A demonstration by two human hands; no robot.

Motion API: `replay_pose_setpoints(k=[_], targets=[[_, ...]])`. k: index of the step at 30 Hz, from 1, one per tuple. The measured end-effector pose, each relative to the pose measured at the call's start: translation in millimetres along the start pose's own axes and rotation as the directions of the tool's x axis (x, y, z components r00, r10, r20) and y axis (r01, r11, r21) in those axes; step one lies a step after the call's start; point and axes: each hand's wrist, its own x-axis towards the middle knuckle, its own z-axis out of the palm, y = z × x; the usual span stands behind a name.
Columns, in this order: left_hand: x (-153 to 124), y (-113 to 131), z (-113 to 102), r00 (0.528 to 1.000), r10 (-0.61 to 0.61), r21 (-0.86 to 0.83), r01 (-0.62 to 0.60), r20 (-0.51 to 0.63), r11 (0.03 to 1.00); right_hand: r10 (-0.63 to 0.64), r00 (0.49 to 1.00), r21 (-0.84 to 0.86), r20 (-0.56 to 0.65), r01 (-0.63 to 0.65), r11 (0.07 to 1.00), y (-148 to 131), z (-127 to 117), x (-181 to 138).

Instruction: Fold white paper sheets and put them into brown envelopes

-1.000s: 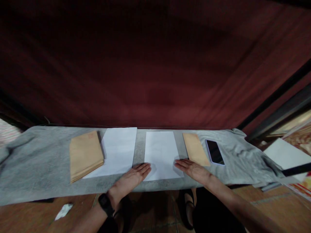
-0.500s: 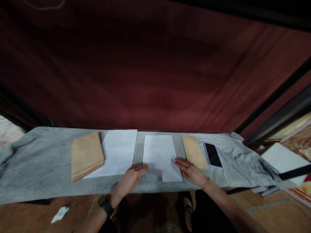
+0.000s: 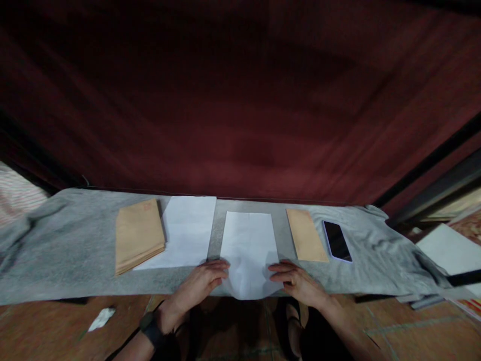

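Observation:
A white sheet of paper (image 3: 250,238) lies in front of me, with a faint crease mark at the middle of its far edge. Its near end is lifted and bowed over the table's front edge. My left hand (image 3: 201,282) grips the sheet's near left side between fingers and thumb. On the opposite side my right hand (image 3: 298,283) holds the near right edge, fingers on top. A brown envelope (image 3: 307,235) rests just right of the sheet. To the left are more white paper (image 3: 191,230) and a stack of brown envelopes (image 3: 139,233) overlapping it.
A grey cloth (image 3: 75,240) covers the narrow table. Right of the single envelope lies a phone (image 3: 337,241). A dark red curtain (image 3: 240,125) hangs behind the table. Crumpled white paper (image 3: 101,319) is on the tiled floor.
The sheet has shifted toward me, and its near end now bows up between my hands. Both hands have gone from lying against its edges to gripping it. The view has tilted slightly.

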Motion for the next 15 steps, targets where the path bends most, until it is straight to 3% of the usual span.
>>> replay_pose_setpoints(k=[4, 9, 15], targets=[[19, -3, -9, 0.985, -0.149, -0.245, 0.125, -0.084, 0.961, 0.176, 0.983, 0.276, -0.052, -0.155, 0.949, 8, -8, 14], [55, -7, -12, 0.88, -0.436, -0.649, 0.223, -0.186, 0.728, 0.386, 0.907, 0.568, -0.168, -0.231, 0.79, 29, -9, 51], [91, -12, -3, 0.755, -0.607, -0.738, 0.258, -0.249, 0.624, 0.506, 0.824, 0.69, -0.255, -0.211, 0.692, 38, -3, 89]])
